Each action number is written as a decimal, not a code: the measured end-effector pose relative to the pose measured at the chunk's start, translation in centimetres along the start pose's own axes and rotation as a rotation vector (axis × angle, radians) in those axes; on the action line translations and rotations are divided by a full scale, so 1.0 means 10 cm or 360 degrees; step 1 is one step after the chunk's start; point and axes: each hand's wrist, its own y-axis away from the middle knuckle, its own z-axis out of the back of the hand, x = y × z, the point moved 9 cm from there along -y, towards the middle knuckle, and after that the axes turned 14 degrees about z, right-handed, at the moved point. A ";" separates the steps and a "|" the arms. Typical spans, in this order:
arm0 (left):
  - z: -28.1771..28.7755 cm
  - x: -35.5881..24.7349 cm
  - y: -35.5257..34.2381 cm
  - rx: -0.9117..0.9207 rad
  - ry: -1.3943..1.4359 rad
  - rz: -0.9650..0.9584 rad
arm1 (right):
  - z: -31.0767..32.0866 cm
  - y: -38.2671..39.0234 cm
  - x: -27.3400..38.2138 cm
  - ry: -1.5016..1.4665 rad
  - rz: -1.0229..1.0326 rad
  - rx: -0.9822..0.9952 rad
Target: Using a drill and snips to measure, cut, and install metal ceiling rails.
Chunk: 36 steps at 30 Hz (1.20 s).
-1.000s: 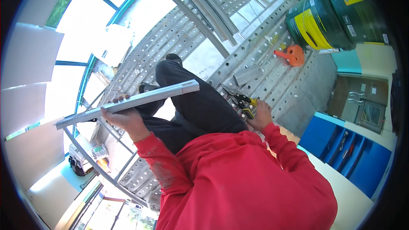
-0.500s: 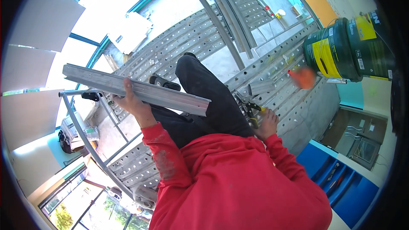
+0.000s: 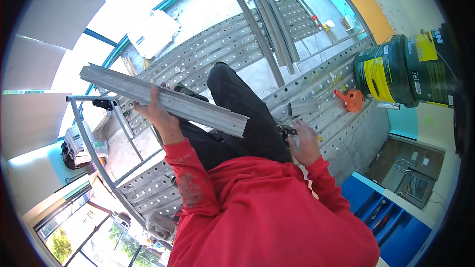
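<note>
A long grey metal channel (image 3: pixel 170 100) lies slantwise across the front of my lap, its right end over my thigh. My left hand (image 3: pixel 161 118) is closed round its near edge, thumb on top. Beside my right thigh, my right hand (image 3: pixel 305 143) is over snips (image 3: pixel 287 131) with a black body and yellow grip ends. The hand covers most of them, and its fingers are smeared by motion, so the grip is unclear. A short grey metal offcut (image 3: pixel 303 107) rests on the perforated platform (image 3: pixel 329 86) just beyond the snips.
An orange plastic thing with a narrow spout (image 3: pixel 352 101) lies on the platform to the right. Dark green buckets (image 3: pixel 391 71) with yellow labels stand beyond it. Several long metal profiles (image 3: pixel 272 24) lie ahead across the planks. A tubular rail (image 3: pixel 91 133) borders the left side.
My right hand has moved up and left from beside the yellow grips to over the snips. The metal channel in my left hand has shifted slightly. The view has turned a little.
</note>
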 end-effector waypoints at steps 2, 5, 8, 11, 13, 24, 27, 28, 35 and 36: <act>-0.06 0.01 0.05 -0.0007 -0.0005 0.0055 | 0.32 -0.42 0.58 -0.0267 0.0343 -0.0224; -0.17 0.00 0.10 0.0109 -0.0008 0.0039 | 0.35 -0.84 1.01 -0.0380 0.0505 -0.0222; -0.24 -0.03 0.20 0.0065 -0.0081 0.0039 | 0.16 -1.03 1.16 -0.0552 0.0616 -0.0146; -0.13 -0.03 0.12 0.0073 -0.0027 0.0083 | 0.18 -0.92 0.83 -0.0382 0.0424 -0.0339; -0.06 -0.06 0.04 0.0055 -0.0012 0.0081 | -0.02 -0.52 0.18 -0.0094 0.0060 -0.0401; 0.01 0.08 0.05 -0.0096 0.0136 0.0148 | -0.76 0.88 -0.78 0.0539 -0.0498 0.0600; 0.05 0.08 0.02 -0.0093 0.0179 0.0085 | -0.92 0.92 -0.88 0.0489 -0.0507 0.0585; 0.03 0.08 0.03 -0.0097 0.0183 0.0098 | -1.02 1.02 -0.93 0.0605 -0.0423 0.0460; 0.23 0.00 0.02 -0.0178 0.0193 0.0021 | -0.84 0.90 -0.68 0.0025 -0.0288 0.0460; 0.25 0.01 0.00 -0.0173 0.0194 0.0042 | -0.88 0.93 -0.66 -0.0127 -0.0295 0.0530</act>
